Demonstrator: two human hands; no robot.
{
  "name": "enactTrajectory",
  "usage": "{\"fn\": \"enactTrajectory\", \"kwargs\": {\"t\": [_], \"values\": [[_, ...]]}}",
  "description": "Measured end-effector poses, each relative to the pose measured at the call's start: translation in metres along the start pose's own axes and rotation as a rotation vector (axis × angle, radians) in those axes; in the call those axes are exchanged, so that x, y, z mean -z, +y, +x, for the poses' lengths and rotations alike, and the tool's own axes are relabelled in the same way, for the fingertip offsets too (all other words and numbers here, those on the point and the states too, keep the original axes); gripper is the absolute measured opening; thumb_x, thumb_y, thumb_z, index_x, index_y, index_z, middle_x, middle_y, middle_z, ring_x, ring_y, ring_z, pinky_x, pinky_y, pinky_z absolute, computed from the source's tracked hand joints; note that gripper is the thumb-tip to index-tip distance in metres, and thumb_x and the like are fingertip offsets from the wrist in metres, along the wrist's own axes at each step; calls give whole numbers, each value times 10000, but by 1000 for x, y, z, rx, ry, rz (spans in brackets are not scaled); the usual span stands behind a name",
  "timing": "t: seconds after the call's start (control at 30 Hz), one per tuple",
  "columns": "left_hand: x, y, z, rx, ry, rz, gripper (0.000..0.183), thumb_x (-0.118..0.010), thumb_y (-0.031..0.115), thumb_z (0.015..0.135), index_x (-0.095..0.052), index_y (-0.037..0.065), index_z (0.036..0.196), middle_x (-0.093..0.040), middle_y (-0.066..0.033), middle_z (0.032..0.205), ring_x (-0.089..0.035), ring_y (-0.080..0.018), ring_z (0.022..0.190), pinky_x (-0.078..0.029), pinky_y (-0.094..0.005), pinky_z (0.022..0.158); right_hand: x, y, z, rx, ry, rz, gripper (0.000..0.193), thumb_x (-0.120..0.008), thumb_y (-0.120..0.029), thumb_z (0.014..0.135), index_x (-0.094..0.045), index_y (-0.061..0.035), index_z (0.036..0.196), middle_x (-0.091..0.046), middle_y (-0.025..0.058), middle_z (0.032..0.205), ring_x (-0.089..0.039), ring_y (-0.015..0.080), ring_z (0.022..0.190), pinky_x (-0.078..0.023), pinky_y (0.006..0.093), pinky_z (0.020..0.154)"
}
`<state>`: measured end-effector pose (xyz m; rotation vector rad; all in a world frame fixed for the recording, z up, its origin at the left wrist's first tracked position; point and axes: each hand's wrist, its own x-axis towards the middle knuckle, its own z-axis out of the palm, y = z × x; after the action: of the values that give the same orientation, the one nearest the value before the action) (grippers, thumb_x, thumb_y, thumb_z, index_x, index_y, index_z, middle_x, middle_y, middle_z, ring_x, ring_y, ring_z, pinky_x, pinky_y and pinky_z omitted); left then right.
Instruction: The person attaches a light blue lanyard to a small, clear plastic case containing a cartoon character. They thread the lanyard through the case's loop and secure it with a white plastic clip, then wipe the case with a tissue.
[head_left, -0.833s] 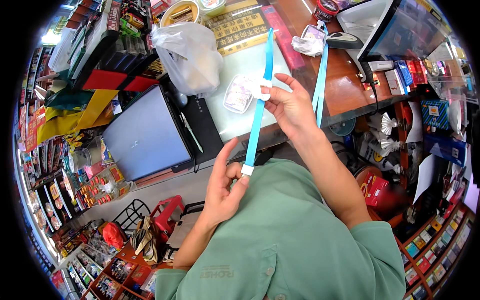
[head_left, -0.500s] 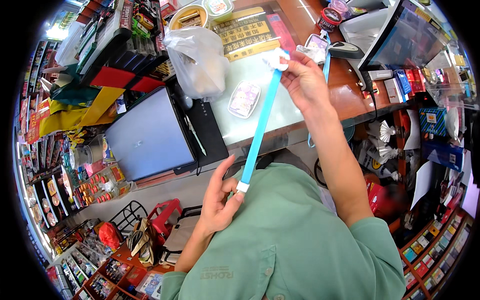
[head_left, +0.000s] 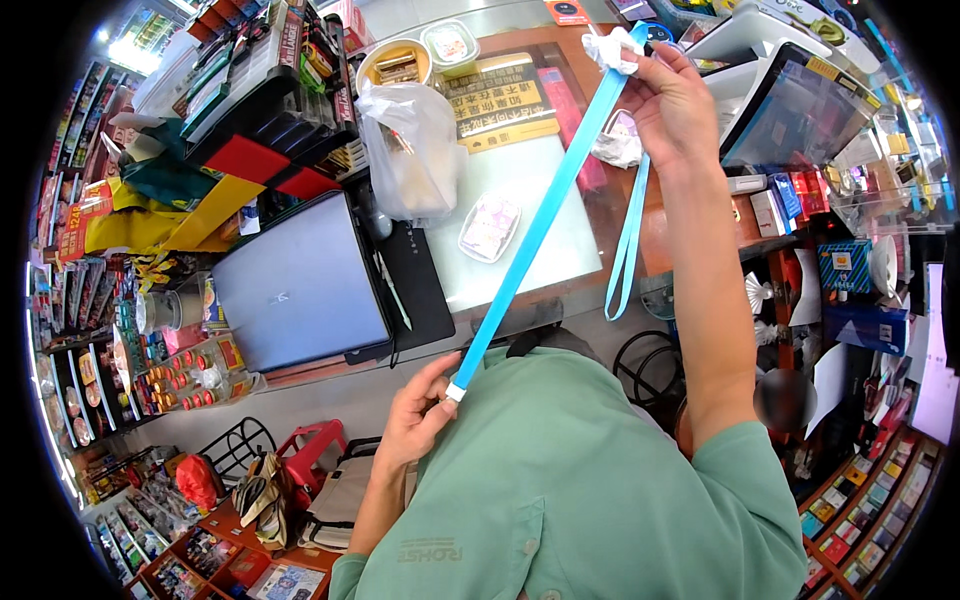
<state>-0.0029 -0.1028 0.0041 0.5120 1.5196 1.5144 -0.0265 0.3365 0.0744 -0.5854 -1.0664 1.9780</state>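
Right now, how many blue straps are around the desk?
2: one blue strap stretched between the left hand and right hand, another strap hanging off the desk. Others may be hidden.

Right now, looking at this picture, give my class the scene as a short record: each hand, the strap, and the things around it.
Left hand: fingers on the white end piece of the blue strap
Right hand: fingers gripping a crumpled white wad near the strap's upper end
Strap position: nearly straight, slanting from lower left to upper right
Left of strap: small white patterned case; translucent bag; blue-grey laptop
Right of strap: light-blue loop, hanging past the front edge of the counter
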Motion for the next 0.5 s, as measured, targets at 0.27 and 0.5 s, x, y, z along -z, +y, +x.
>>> {"fn": "enactTrajectory", "kwargs": {"t": [0.27,0.5], "values": [[-2,1,5,-72,12,16,496,-585,-23,878,-545,-10,1373,-582,-4,768,-522,-86,717,-420,-250,666,-23,-37,26,66,-249,40,288,-634,11,869,-602,32,1154,-690,156,1082,-683,289,997,-551,414,918],[-2,10,8,-215,-53,114,428,-604,-31,891,-582,-45,1318,-629,-39,859,-607,-109,742,-480,-247,637,-4,-41,68,58,-171,-42,262,-686,4,890,-587,-19,1131,-664,124,1076,-668,229,999,-568,359,856]]}}
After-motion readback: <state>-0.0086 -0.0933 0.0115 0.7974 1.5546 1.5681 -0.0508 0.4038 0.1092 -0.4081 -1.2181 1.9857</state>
